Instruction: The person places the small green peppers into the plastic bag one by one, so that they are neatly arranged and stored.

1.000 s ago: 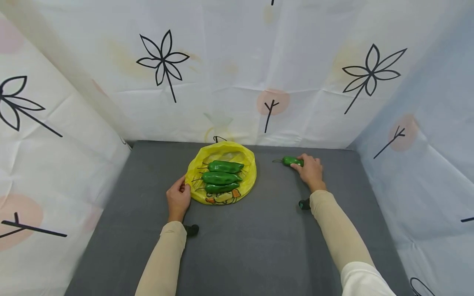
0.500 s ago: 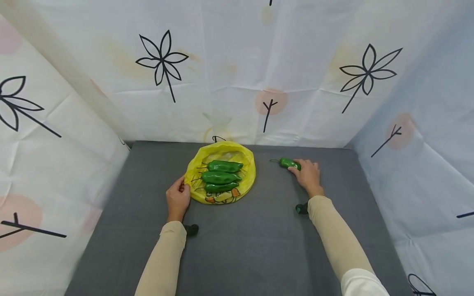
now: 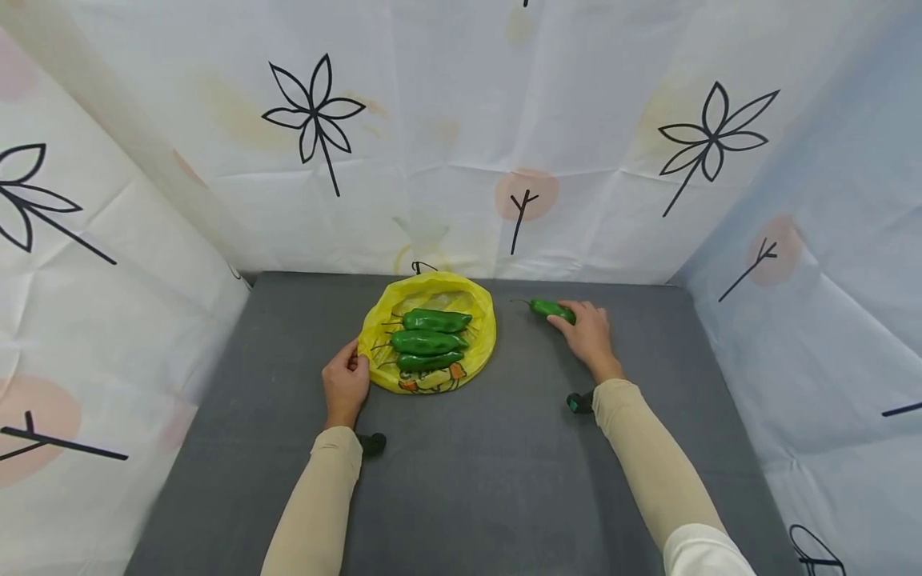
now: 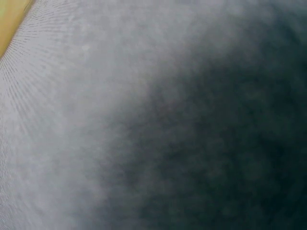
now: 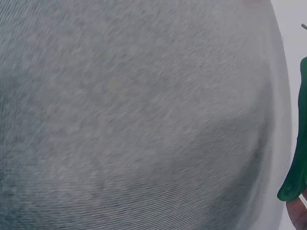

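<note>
A yellow plastic bag (image 3: 485,344), its mouth spread wide, lies toward the back of the table. Inside it three green peppers (image 3: 429,342) lie side by side, stems to the left. At the bag's left rim, my left hand (image 3: 346,390) pinches the plastic between thumb and fingers. Off to the right, my right hand (image 3: 589,336) grips another green pepper (image 3: 549,309) by its blunt end, the stem pointing left toward the bag. This pepper also shows at the right edge of the right wrist view, with fingertips at its lower end.
Both hands work over a dark grey table (image 3: 475,464). Patterned white cloth (image 3: 432,160) hangs behind it and on both sides. Small black wrist cameras (image 3: 373,445) show beside the wrists. In the left wrist view, a yellow bag edge is at the top-left corner.
My right hand has moved a little to the left with the pepper in its grip. My left hand stays at the bag's rim, and the peppers in the bag lie as before.
</note>
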`<action>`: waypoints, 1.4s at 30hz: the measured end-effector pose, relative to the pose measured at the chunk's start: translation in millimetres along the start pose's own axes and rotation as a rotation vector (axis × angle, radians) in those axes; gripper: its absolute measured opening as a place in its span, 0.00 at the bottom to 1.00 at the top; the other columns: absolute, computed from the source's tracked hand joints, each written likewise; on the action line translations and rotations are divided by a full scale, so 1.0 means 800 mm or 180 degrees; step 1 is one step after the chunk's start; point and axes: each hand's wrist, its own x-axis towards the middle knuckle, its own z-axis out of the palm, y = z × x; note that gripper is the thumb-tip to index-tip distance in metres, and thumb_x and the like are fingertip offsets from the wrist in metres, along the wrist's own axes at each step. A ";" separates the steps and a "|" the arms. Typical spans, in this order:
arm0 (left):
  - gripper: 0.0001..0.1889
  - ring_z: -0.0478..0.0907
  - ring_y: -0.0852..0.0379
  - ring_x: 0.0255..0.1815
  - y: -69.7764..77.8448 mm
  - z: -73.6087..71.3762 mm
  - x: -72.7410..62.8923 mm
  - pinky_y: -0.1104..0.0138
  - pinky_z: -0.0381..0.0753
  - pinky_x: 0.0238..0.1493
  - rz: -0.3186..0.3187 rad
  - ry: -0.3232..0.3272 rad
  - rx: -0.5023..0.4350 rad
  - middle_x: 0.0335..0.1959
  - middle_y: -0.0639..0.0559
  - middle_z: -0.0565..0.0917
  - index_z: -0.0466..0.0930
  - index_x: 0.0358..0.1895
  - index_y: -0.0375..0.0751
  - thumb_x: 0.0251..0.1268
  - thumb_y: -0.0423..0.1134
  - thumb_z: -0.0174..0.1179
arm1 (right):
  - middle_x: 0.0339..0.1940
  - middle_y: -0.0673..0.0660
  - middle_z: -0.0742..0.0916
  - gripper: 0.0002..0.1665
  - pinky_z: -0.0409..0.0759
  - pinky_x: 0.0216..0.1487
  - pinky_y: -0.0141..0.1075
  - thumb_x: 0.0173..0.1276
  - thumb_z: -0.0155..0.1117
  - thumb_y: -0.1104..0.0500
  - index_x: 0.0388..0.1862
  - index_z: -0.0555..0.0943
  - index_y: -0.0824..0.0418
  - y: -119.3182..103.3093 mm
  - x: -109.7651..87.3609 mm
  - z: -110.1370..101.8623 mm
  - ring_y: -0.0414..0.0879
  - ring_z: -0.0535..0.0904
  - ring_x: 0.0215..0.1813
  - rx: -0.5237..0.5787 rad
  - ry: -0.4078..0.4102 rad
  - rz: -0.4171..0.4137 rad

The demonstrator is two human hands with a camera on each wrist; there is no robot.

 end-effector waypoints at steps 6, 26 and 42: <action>0.20 0.81 0.51 0.36 0.000 0.000 -0.001 0.85 0.67 0.37 -0.0025 -0.0008 0.0001 0.42 0.41 0.90 0.85 0.60 0.42 0.68 0.32 0.56 | 0.62 0.65 0.81 0.33 0.67 0.54 0.54 0.72 0.63 0.41 0.71 0.77 0.55 -0.018 0.006 -0.005 0.60 0.70 0.52 0.0040 0.0053 -0.0095; 0.20 0.81 0.50 0.36 -0.001 -0.002 -0.004 0.84 0.67 0.38 -0.0069 -0.0050 0.0002 0.42 0.41 0.90 0.85 0.61 0.43 0.68 0.33 0.56 | 0.59 0.63 0.85 0.30 0.65 0.64 0.58 0.69 0.69 0.48 0.67 0.81 0.58 -0.095 0.016 -0.031 0.60 0.77 0.58 0.0552 0.0129 -0.0723; 0.20 0.81 0.51 0.35 0.001 -0.002 0.000 0.84 0.67 0.37 -0.0052 -0.0010 -0.0053 0.41 0.41 0.90 0.86 0.60 0.43 0.68 0.32 0.56 | 0.61 0.59 0.85 0.30 0.65 0.67 0.55 0.70 0.67 0.44 0.66 0.81 0.56 -0.156 0.015 -0.017 0.56 0.77 0.60 0.0526 -0.0034 -0.1063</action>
